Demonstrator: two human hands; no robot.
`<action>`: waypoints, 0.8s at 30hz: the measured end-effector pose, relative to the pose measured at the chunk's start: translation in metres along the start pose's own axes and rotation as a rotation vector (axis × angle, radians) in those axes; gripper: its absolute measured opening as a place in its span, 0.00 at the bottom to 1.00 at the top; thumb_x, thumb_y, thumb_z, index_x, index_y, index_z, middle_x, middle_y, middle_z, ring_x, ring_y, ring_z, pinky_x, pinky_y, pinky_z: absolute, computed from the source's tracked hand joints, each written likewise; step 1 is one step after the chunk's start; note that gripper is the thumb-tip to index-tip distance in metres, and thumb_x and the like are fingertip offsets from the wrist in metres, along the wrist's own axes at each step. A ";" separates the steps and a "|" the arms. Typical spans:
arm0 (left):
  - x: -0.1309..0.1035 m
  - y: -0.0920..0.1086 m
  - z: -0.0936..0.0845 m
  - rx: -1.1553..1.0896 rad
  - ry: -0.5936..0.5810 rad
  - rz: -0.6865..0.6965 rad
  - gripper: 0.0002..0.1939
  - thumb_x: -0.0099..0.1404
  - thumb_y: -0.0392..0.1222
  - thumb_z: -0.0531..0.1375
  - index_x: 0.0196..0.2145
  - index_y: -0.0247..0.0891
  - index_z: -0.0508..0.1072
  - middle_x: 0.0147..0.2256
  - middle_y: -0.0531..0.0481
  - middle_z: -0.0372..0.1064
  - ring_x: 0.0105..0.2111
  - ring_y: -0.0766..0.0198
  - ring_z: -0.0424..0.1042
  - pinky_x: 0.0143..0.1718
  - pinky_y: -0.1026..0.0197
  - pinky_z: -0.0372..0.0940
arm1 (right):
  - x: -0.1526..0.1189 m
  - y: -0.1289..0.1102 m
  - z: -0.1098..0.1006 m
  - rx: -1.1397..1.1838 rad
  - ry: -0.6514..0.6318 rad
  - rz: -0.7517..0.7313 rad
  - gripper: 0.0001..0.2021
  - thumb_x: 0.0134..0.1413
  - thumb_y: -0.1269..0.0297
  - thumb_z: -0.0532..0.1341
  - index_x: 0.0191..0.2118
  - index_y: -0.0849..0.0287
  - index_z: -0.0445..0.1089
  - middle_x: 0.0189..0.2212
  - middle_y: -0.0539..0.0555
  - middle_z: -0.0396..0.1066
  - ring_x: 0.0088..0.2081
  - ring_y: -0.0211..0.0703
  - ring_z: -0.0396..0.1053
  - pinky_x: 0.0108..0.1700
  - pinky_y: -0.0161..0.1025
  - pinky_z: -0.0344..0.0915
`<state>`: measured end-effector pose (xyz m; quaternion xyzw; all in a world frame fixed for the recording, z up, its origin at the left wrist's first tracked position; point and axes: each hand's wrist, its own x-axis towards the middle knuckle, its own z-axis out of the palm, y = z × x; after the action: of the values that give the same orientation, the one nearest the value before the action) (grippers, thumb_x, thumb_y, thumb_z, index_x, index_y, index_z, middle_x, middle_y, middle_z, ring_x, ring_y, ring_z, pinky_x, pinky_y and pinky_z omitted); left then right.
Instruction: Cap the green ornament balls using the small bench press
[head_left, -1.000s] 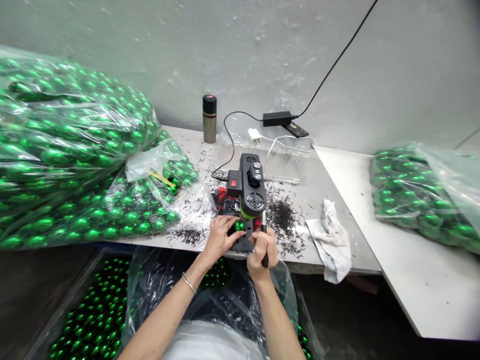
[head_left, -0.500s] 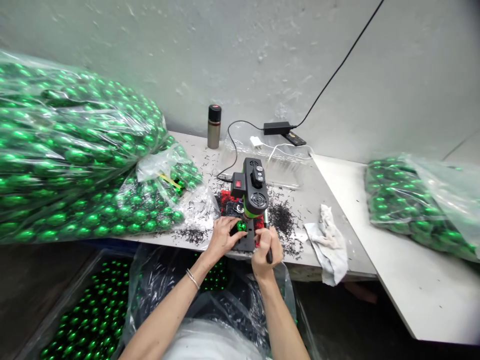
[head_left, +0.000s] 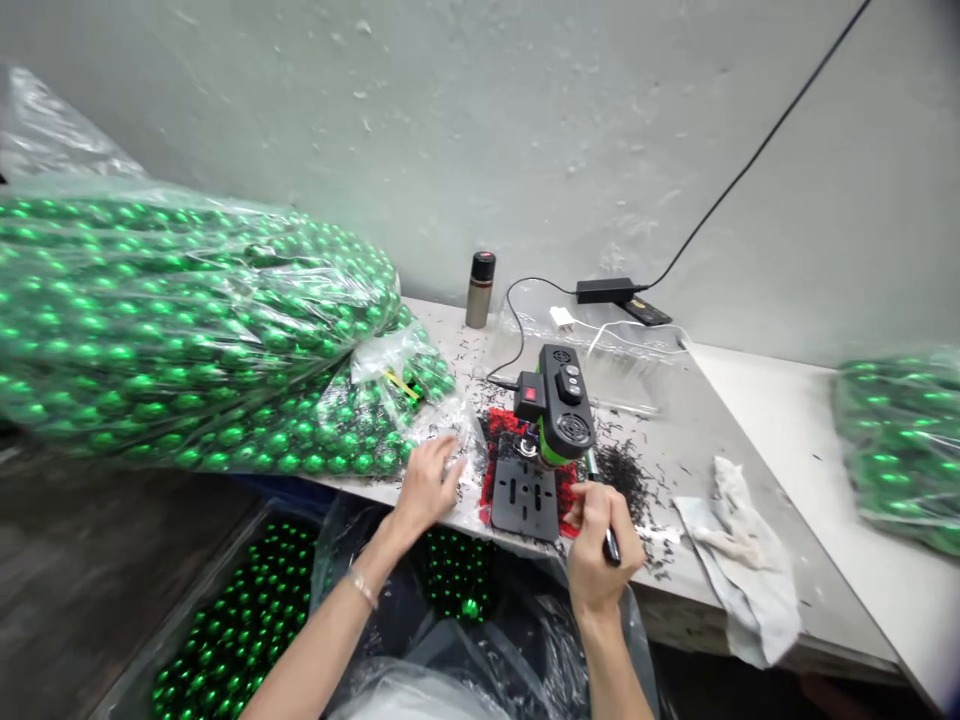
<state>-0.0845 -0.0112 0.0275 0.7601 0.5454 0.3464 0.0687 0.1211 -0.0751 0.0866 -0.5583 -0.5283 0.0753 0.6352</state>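
My left hand [head_left: 429, 487], fingers apart and holding nothing, is over the table edge beside the clear plastic bag of green balls [head_left: 300, 410]. My right hand [head_left: 606, 540] is closed around a black-handled tool [head_left: 612, 548], right of the small black machine [head_left: 566, 405]. The machine's slotted black base plate [head_left: 525, 500] has nothing on it and lies on a red mat [head_left: 506, 420]. A single bright green ball [head_left: 470, 608] shows below the table edge, over the lower bag.
Black scraps [head_left: 626, 478] litter the table. A white cloth [head_left: 742, 560] hangs over the front edge at right. Behind stand a bottle [head_left: 481, 290] and a power adapter [head_left: 604, 290]. Another bag of green balls [head_left: 900, 450] lies far right; a bin of balls [head_left: 240, 620] sits below.
My left hand has left the base plate and moved left, letting go of the green ball. The ball is off the plate. The view has shifted left; my right hand still holds the tool.
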 end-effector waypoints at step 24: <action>0.040 0.005 0.000 -1.320 -0.148 -0.766 0.21 0.55 0.42 0.67 0.45 0.35 0.72 0.34 0.51 0.71 0.29 0.67 0.73 0.34 0.65 0.69 | -0.005 0.006 0.003 -0.003 0.001 -0.026 0.12 0.66 0.64 0.51 0.34 0.58 0.68 0.22 0.45 0.61 0.24 0.34 0.63 0.31 0.35 0.61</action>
<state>-0.0743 0.0218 0.0479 0.3404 0.4448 0.5005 0.6601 0.1193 -0.0745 0.0783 -0.5524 -0.5354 0.0659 0.6355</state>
